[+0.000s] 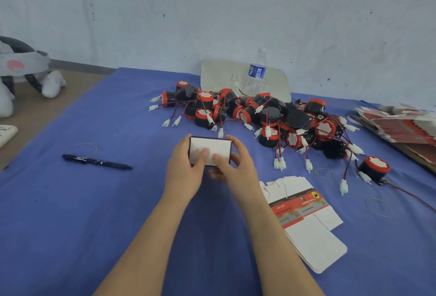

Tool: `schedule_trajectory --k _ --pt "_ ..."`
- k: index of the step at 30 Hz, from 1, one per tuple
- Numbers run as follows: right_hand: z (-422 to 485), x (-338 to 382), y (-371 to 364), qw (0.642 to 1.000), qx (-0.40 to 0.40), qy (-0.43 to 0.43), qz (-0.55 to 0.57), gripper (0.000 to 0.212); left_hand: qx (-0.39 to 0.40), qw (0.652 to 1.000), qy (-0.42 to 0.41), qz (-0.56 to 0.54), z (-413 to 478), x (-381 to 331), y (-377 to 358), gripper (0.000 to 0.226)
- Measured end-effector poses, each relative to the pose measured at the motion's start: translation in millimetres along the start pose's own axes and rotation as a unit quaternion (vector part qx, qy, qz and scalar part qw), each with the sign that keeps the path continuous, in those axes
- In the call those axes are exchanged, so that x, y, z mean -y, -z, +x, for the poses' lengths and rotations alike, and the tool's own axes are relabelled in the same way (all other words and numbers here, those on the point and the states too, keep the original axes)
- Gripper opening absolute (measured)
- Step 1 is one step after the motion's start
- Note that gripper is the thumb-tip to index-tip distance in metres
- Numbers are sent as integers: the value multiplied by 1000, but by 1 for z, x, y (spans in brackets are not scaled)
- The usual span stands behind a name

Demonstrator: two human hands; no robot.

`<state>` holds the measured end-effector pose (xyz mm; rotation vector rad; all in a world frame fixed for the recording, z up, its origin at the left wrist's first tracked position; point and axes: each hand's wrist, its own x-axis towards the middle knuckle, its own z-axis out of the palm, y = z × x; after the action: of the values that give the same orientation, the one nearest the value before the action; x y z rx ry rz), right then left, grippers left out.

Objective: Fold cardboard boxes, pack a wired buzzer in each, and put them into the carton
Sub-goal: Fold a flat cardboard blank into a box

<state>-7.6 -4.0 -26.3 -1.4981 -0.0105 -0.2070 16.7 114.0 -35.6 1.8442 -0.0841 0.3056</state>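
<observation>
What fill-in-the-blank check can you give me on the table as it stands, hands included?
1. The left hand and right hand both grip the small box, whose facing panel is ____.
2. The black pen lies on the ____ cloth.
3. The water bottle stands ____ the buzzer pile.
4. The flat box blank lies to the ____ of the right hand.
Missing words: white, blue, behind, right.

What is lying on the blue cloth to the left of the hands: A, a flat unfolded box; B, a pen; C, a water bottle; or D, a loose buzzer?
B: a dark pen lies on the cloth left of the left hand, which grips the box together with the right hand; the bottle stands far back.
</observation>
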Motion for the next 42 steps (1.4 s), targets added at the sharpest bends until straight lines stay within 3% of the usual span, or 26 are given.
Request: schedule_trajectory --k 3,12,21,27,32,37,39,42 --pt "2 -5 0 998 -39 21 -39 41 33 999 21 -15 -4 -2 -4 54" --pt "2 -16 -6 995 -94 16 -28 46 -54 998 -21 -9 -16 -8 -20 48" --pt "2 -18 -9 995 -95 -12 -21 55 -96 995 -28 -15 -17 -7 -21 39" --pt "2 -14 -9 996 -83 -9 -42 50 -95 994 -22 -45 -13 -5 -19 35" --pt "4 -5 -5 997 -69 1 32 48 -39 996 -5 -79 -10 -6 -17 53" --pt "3 6 -1 992 -31 14 123 28 22 989 14 -147 -9 -12 -18 96" --pt "1 8 -1 993 -13 41 112 27 16 986 60 -154 -7 -13 -17 102" --pt "0 7 -2 995 -69 65 25 30 -15 967 140 -213 -4 -14 -11 94"
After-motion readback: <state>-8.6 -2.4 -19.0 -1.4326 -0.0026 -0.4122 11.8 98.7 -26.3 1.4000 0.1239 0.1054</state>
